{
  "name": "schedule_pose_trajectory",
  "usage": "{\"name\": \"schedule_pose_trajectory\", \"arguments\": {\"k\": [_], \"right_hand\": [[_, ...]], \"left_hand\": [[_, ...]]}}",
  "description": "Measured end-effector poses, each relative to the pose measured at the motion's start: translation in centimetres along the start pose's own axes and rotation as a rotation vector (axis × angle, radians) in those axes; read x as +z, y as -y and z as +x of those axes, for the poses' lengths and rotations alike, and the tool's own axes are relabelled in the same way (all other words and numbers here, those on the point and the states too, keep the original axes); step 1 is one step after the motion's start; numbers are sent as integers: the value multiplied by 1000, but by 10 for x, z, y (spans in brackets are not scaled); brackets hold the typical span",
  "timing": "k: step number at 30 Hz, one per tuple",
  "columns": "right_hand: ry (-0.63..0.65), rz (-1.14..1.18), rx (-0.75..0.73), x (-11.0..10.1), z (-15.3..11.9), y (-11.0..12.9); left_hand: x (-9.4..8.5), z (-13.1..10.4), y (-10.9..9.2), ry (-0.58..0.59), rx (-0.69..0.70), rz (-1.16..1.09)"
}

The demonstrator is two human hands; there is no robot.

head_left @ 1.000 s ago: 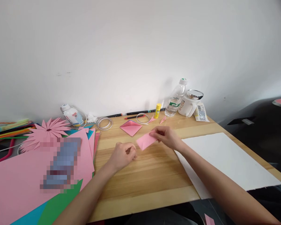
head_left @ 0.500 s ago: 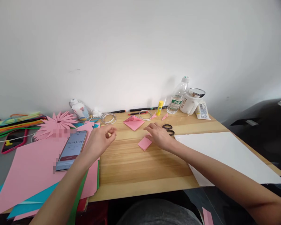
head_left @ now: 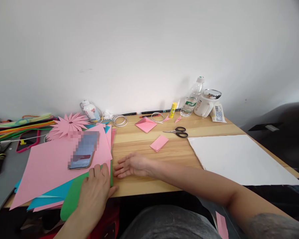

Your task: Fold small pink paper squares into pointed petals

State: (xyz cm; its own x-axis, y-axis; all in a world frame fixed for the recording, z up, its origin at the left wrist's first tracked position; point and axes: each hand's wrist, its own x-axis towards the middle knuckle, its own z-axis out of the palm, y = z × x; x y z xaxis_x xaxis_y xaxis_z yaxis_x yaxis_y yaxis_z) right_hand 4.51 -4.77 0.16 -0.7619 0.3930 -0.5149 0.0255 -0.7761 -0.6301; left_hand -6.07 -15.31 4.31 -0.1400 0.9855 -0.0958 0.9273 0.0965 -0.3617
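My left hand (head_left: 96, 186) lies at the near right corner of a stack of pink, blue and green paper (head_left: 49, 162). Its fingers curl over the edge of the green sheet (head_left: 73, 196), with the thumb out to the right; what lies under the palm is hidden. My right hand (head_left: 132, 165) hovers low over the wood just right of the stack, fingers stretched out with nothing in them. Beyond it rests a small folded pink paper (head_left: 159, 143). Farther back are a larger folded pink piece (head_left: 146, 124) and scissors (head_left: 178, 132) with black handles.
A phone (head_left: 84, 151) and a pink paper flower (head_left: 69, 122) rest on the stack. Along the wall stand a glue stick (head_left: 173, 110), a water bottle (head_left: 191, 99) and a white mug (head_left: 204, 104). White board (head_left: 239, 159) covers the right side.
My left hand has come down and back to the near corner of the stack. The right hand has left the small folded pink paper, moving left and nearer, uncovering the scissors.
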Motion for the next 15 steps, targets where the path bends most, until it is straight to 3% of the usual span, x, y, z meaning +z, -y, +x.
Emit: {"name": "schedule_pose_trajectory", "arguments": {"k": [8,13,15], "right_hand": [[-122,-80,-5,23,-2,1],[-17,16,-68,22,1,-4],[-31,35,-85,21,3,-8]], "left_hand": [[1,-6,1,46,40,4],[9,-8,14,44,72,-66],[16,-9,24,35,93,-161]]}}
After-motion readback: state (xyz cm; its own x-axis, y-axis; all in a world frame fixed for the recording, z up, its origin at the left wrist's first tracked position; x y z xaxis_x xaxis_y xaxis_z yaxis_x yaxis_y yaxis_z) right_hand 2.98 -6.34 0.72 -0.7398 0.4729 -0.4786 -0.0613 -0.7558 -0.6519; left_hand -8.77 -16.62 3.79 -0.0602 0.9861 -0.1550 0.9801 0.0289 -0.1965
